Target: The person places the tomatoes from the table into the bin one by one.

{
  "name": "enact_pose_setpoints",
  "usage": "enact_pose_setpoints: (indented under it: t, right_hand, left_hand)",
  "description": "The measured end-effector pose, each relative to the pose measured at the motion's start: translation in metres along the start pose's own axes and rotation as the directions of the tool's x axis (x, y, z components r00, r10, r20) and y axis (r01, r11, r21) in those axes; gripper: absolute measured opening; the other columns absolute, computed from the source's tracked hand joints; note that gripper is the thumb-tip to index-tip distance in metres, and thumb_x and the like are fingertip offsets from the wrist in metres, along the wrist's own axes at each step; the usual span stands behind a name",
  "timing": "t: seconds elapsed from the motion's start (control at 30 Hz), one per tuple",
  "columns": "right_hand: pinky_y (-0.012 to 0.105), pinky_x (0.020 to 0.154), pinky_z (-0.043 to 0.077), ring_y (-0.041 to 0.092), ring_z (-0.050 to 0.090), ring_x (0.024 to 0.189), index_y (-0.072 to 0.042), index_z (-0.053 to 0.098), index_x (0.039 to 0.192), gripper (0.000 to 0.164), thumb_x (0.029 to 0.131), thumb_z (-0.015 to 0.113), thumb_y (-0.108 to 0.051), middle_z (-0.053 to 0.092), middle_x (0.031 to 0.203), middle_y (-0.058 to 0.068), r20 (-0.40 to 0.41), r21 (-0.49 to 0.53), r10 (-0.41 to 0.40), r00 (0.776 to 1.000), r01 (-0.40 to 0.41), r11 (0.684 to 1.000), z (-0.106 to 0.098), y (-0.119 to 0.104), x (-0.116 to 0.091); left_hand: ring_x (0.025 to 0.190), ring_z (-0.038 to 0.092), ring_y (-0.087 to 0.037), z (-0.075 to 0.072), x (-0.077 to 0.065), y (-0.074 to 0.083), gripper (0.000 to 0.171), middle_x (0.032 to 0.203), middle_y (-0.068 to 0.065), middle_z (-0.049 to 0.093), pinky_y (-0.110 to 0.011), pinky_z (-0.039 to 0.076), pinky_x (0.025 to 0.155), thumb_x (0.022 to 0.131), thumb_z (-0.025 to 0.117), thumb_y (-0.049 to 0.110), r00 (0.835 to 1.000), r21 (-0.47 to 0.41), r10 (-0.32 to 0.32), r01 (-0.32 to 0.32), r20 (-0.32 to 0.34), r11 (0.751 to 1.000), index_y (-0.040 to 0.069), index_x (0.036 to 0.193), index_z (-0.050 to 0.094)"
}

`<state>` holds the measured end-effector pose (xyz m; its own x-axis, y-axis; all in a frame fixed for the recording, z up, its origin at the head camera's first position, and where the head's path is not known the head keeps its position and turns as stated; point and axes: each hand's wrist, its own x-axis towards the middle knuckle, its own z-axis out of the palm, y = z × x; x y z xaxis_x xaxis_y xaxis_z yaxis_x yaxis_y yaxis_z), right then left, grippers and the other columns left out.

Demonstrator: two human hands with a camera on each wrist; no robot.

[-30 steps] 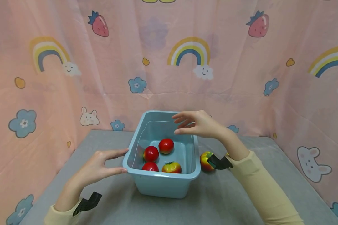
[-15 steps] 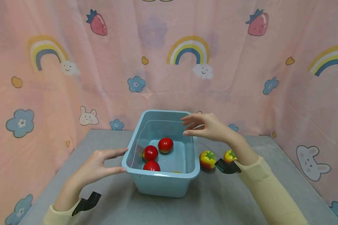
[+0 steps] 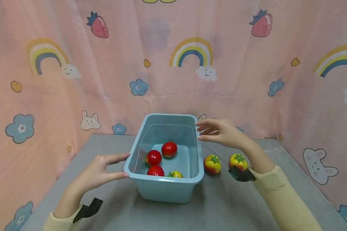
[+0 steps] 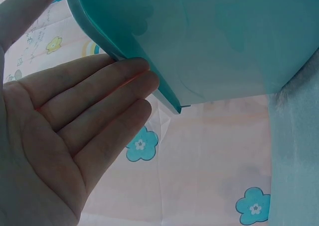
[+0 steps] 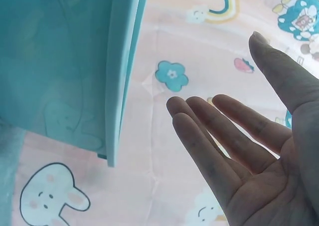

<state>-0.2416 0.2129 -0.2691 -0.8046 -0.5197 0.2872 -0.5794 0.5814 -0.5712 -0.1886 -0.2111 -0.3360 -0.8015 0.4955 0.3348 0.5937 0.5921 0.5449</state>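
Note:
A light blue plastic bin [image 3: 167, 189] stands on the grey table. My left hand [image 3: 104, 171] touches its left rim with nearly straight fingers, thumb apart from them; the left wrist view shows the fingertips against the rim [image 4: 94, 36]. Inside lie red tomato-like fruits [image 3: 169, 149] and a yellow one with green leaves [image 3: 176, 174], partly hidden by the front wall. My right hand [image 3: 219, 131] hovers just beside the bin's right rim, holding nothing, its fingers loosely bent. Below it, two red-and-yellow fruits with green leafy tops sit on the table, one near the bin [image 3: 212, 165], another farther right [image 3: 238, 162].
A pink curtain [image 3: 118, 77] with rainbows, flowers and rabbits hangs behind and at both sides of the grey table [image 3: 110, 141]. Black straps [image 3: 88, 210] are at both wrists, below yellow sleeves.
My right hand has moved right, from over the bin to outside its right rim. The yellow fruit inside has rolled at the front wall. The left hand stays at the rim.

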Motion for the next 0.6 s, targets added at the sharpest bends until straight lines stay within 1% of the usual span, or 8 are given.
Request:
enact_pose_setpoints:
  t: [0.17, 0.4, 0.6]
  right_hand:
    - [0.033, 0.080, 0.057, 0.019, 0.068, 0.099, -0.015, 0.059, 0.127, 0.049, 0.083, 0.073, -0.032, 0.066, 0.119, 0.008, -0.012, 0.003, 0.024, 1.000, -0.024, 1.000, -0.002, 0.004, -0.008]
    - [0.030, 0.079, 0.058, 0.022, 0.069, 0.099, -0.011, 0.060, 0.125, 0.047, 0.084, 0.073, -0.028, 0.067, 0.118, 0.010, -0.034, -0.008, 0.021, 0.999, -0.021, 1.000, -0.005, 0.013, -0.017]
    - [0.031, 0.077, 0.058, 0.022, 0.069, 0.097, -0.013, 0.060, 0.124, 0.045, 0.084, 0.072, -0.030, 0.069, 0.114, 0.008, -0.038, -0.037, 0.050, 0.998, -0.051, 0.998, -0.007, 0.022, -0.025]
  left_hand:
    - [0.112, 0.063, -0.025, 0.000, 0.000, 0.000, 0.060, 0.124, -0.002, 0.064, -0.047, 0.054, 0.086, 0.079, 0.074, 0.042, 1.000, 0.000, -0.010, 0.010, 0.002, 1.000, 0.016, 0.131, 0.058]
    - [0.112, 0.063, -0.025, 0.000, -0.001, 0.000, 0.060, 0.124, -0.001, 0.064, -0.047, 0.054, 0.087, 0.079, 0.074, 0.042, 1.000, 0.004, -0.001, 0.001, 0.000, 1.000, 0.017, 0.131, 0.058]
    - [0.112, 0.063, -0.021, 0.001, -0.001, 0.000, 0.060, 0.125, 0.003, 0.064, -0.045, 0.054, 0.087, 0.078, 0.075, 0.043, 1.000, 0.006, -0.006, 0.006, -0.005, 1.000, 0.018, 0.131, 0.059]
